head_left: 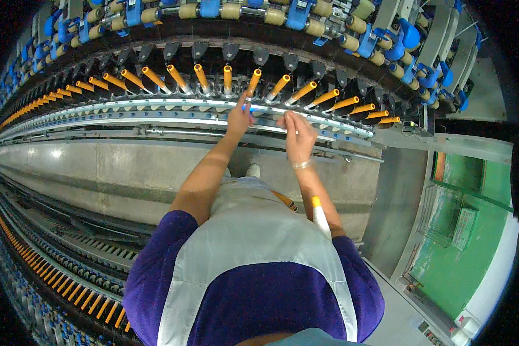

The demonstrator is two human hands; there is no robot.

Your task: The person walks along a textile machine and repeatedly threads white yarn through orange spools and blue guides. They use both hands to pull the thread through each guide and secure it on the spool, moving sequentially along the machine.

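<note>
An orange tube (255, 79) stands behind the metal rail (184, 105), long axis pointing away and slightly right; it lies just ahead of the left hand (238, 120), the nearer one, fingers at its foot; the right hand (300, 138) is farther right, fingers bent; whether either grips anything, I cannot tell.

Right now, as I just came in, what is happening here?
Someone in a light grey apron stands at a machine with a row of orange tubes. The left hand is raised to the lower end of one tube; whether it grips is unclear. The right hand, slightly blurred, is close by with fingers drawn together; nothing can be made out in it. A white bobbin with an orange tip is beside the right forearm.
</note>
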